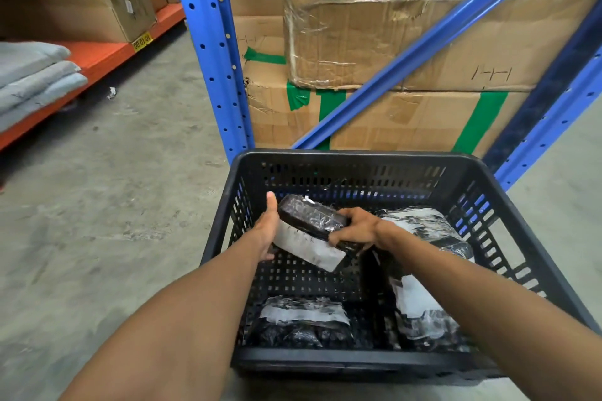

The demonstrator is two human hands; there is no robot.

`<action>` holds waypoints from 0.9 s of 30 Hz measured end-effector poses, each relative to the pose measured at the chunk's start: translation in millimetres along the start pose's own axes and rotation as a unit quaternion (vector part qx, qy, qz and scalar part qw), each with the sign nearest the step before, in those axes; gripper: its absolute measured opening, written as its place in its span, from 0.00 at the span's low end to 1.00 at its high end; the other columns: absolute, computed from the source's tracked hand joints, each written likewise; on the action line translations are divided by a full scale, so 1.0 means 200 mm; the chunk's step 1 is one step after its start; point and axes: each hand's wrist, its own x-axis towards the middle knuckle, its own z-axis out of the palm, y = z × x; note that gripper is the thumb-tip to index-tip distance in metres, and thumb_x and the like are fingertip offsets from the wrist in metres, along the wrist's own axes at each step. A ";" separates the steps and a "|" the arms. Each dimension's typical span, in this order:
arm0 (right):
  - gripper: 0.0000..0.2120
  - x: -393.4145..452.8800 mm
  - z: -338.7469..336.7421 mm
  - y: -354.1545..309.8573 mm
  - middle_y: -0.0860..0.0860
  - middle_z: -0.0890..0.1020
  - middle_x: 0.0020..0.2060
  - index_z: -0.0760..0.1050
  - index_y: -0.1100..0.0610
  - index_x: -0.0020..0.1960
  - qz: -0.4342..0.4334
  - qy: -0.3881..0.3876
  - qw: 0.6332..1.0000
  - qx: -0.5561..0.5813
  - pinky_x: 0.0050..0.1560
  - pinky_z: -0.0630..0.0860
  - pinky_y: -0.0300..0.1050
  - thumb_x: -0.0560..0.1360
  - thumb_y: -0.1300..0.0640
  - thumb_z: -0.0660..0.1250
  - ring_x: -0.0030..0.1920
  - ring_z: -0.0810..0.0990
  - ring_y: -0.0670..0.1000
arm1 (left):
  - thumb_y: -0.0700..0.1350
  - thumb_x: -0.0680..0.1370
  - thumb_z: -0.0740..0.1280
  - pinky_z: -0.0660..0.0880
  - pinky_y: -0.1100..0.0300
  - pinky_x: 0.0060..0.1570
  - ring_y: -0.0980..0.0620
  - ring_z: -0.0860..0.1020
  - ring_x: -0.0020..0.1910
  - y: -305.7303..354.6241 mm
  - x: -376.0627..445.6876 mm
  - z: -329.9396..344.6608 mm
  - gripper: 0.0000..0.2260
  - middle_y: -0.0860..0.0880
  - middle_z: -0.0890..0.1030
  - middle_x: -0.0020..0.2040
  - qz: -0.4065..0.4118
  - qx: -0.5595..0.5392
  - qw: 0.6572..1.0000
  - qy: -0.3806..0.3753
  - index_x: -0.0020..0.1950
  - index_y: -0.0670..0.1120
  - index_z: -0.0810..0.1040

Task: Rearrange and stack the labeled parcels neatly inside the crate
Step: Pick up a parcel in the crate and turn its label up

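A black slotted crate [358,158] stands on the concrete floor in front of me. Both hands hold one black plastic-wrapped parcel with a white label [309,231], tilted above the crate's left middle. My left hand [268,228] grips its left end and my right hand [353,228] grips its right end. Another labeled parcel [303,324] lies flat in the near left corner. On the right, two more labeled parcels lie against the wall, one at the far right [430,228] and one nearer [420,312], partly hidden by my right forearm.
Blue rack uprights [211,42] and a diagonal brace [423,49] rise just behind the crate, with taped cardboard boxes [374,26] stacked between them. An orange shelf [97,58] at left carries grey folded packages [32,75] and more boxes. Bare concrete floor [114,205] spreads to the left.
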 end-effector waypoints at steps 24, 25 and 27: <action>0.40 0.06 -0.09 -0.02 0.58 0.77 0.70 0.68 0.53 0.76 -0.017 -0.033 0.973 0.228 0.73 0.69 0.59 0.68 0.67 0.78 0.70 0.74 0.58 | 0.69 0.77 0.51 0.62 0.41 0.72 0.39 0.66 0.74 -0.15 0.01 0.05 0.37 0.42 0.64 0.78 -0.047 -0.011 0.999 -0.005 0.81 0.51 0.54; 0.39 0.04 -0.12 -0.06 0.58 0.77 0.68 0.70 0.53 0.75 -0.039 -0.038 0.980 0.190 0.73 0.70 0.58 0.67 0.66 0.79 0.70 0.74 0.57 | 0.70 0.77 0.51 0.60 0.42 0.73 0.40 0.63 0.76 -0.15 0.02 0.05 0.36 0.44 0.61 0.79 0.021 0.008 0.999 0.026 0.81 0.54 0.50; 0.33 0.02 -0.16 -0.12 0.62 0.78 0.64 0.72 0.53 0.66 -0.059 -0.042 0.989 0.125 0.70 0.72 0.60 0.65 0.64 0.81 0.67 0.76 0.61 | 0.71 0.75 0.54 0.62 0.45 0.73 0.43 0.65 0.75 -0.16 0.00 0.07 0.36 0.46 0.63 0.79 0.140 0.055 0.989 -0.007 0.79 0.58 0.54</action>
